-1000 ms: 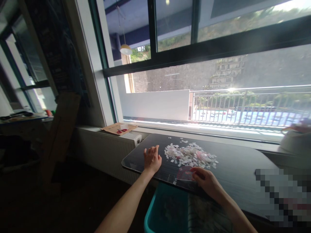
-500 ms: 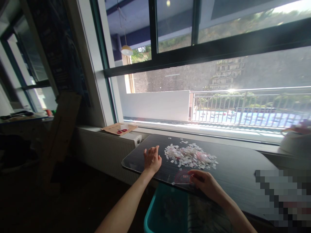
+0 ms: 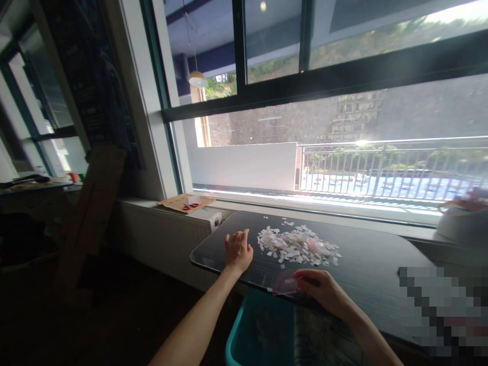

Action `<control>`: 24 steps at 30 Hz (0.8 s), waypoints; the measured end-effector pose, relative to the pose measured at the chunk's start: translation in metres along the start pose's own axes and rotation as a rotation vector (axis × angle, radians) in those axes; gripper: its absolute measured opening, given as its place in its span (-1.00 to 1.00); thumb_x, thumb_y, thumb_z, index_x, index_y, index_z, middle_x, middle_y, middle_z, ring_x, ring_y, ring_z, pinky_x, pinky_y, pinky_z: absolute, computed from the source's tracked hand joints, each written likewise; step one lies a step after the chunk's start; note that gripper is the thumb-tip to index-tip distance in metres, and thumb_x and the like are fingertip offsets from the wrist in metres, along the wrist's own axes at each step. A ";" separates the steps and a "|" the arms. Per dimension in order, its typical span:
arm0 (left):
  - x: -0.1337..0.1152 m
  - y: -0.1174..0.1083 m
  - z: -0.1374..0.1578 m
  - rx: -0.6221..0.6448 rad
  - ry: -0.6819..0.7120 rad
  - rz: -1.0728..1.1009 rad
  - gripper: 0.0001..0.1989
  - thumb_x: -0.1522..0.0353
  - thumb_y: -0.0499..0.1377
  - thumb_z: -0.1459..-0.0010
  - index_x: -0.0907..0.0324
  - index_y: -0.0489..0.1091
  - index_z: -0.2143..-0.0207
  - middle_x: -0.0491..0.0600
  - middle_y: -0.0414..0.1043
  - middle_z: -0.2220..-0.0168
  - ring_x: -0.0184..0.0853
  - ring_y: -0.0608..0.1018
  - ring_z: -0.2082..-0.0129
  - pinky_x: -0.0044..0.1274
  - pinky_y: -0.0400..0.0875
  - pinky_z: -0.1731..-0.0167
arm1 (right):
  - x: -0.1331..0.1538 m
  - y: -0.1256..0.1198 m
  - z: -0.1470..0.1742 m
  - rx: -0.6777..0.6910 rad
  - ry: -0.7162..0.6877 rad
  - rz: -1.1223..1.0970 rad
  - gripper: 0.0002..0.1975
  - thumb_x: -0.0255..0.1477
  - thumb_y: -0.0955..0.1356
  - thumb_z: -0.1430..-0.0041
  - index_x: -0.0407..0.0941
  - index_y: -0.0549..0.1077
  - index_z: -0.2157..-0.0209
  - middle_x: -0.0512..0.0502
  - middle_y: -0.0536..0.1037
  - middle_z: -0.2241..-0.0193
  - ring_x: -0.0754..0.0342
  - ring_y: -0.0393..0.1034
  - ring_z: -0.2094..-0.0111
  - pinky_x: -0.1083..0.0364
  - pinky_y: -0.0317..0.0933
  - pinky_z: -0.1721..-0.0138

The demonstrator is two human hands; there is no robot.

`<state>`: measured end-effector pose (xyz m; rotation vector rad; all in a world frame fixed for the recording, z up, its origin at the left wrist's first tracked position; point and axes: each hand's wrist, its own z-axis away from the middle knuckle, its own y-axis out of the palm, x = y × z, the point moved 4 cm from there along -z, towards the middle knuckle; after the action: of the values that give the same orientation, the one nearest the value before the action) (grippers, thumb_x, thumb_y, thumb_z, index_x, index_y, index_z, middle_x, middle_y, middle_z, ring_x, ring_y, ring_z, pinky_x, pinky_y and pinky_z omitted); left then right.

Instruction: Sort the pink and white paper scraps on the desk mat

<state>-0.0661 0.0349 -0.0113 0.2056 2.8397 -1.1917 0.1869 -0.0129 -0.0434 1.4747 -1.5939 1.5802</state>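
My right hand [image 3: 314, 285] grips a clear pinkish protractor [image 3: 282, 282] between thumb and fingers at the near edge of the dark table [image 3: 366, 264]. A small white scrap [image 3: 270, 290] lies at the protractor's left end. My left hand [image 3: 239, 251] rests on the tabletop with its fingers spread, left of a heap of small paper scraps [image 3: 299, 245], and holds nothing. Below the table edge, under the protractor, stands a teal bin [image 3: 238, 333]; its inside is dark and hard to make out.
Red-handled scissors [image 3: 190, 206] lie on brown paper [image 3: 171, 202] on the sill, above a white radiator [image 3: 206, 216]. A large window fills the far side. At the right stands a pale pot [image 3: 459, 223]. A cardboard sheet [image 3: 95, 203] leans at the left.
The protractor has tilted and come slightly toward me over the table edge, with my right hand still on it. My left hand stays in place.
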 end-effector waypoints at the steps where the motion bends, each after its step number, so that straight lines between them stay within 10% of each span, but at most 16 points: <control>1: 0.000 0.000 0.000 -0.002 0.001 0.000 -0.53 0.48 0.04 -0.01 0.14 0.21 -0.04 0.07 0.39 0.12 -0.14 0.39 0.05 -0.16 0.01 -0.10 | -0.001 -0.002 -0.001 -0.038 0.004 -0.003 -0.67 -0.25 0.33 -0.05 -0.16 0.56 0.24 -0.03 0.56 0.53 0.14 0.34 0.58 0.18 0.22 0.52; 13: 0.000 0.000 0.000 0.000 0.005 0.000 -0.54 0.49 0.02 -0.02 0.18 0.22 -0.02 0.08 0.39 0.12 -0.14 0.38 0.05 -0.15 0.00 -0.10 | 0.008 0.013 0.000 0.038 -0.034 0.011 -0.68 -0.24 0.32 -0.06 -0.14 0.58 0.26 -0.02 0.57 0.52 0.12 0.34 0.53 0.19 0.19 0.50; 24: 0.003 0.005 -0.003 0.006 0.025 -0.033 -0.56 0.45 0.02 -0.03 0.20 0.23 -0.02 0.10 0.39 0.10 -0.12 0.39 0.06 -0.16 0.02 -0.08 | -0.032 -0.107 0.032 -0.598 0.142 0.063 -0.60 -0.21 0.31 0.06 -0.19 0.54 0.27 -0.06 0.59 0.55 0.11 0.34 0.62 0.12 0.29 0.52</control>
<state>-0.0685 0.0405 -0.0128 0.1757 2.8723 -1.2131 0.3027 -0.0060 -0.0340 0.9765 -1.8262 1.0649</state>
